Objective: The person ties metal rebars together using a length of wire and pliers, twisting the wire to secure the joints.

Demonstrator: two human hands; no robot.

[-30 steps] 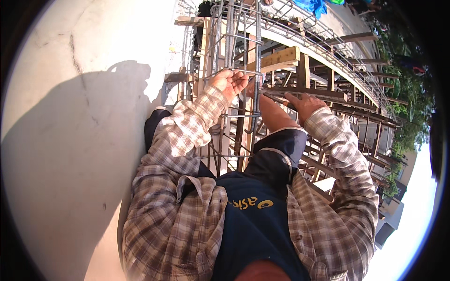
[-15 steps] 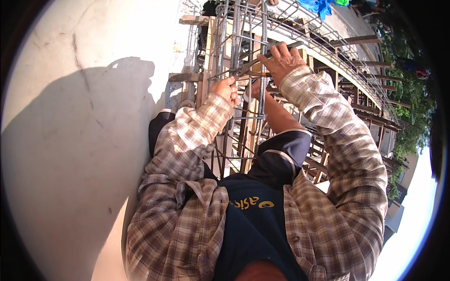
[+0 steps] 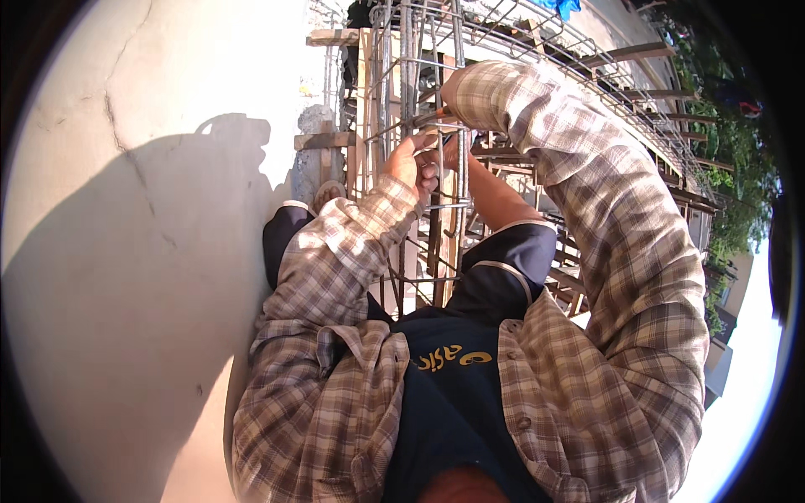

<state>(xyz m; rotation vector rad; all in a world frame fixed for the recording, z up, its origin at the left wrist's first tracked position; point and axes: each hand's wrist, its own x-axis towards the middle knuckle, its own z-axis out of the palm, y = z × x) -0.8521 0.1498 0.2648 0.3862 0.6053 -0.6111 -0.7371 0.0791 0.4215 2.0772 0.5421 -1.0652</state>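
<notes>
My left hand (image 3: 408,168) is closed among the upright bars of a rebar cage (image 3: 407,75), its thumb and fingers pinched together beside a crossing bar. What it pinches is too small to tell. My right hand (image 3: 450,87) is bent over the far side of the cage, mostly hidden by its plaid sleeve. Close below it shows the orange grip of a pair of pincers (image 3: 439,112), whose head points toward my left hand. The right fingers are covered, but the tool lies at that hand. Steel stirrups ring the bars around both hands.
A pale cracked wall (image 3: 101,210) rises close on my left. Timber planks (image 3: 331,140) jut out beside the cage. A longer rebar cage (image 3: 579,71) runs off to the far right above wooden formwork. My bare leg (image 3: 503,197) is beside the bars.
My right hand has swung left and turned over, taking the pincers with it, so its sleeve now covers the fingers. My left hand has moved slightly. The view has shifted a little.
</notes>
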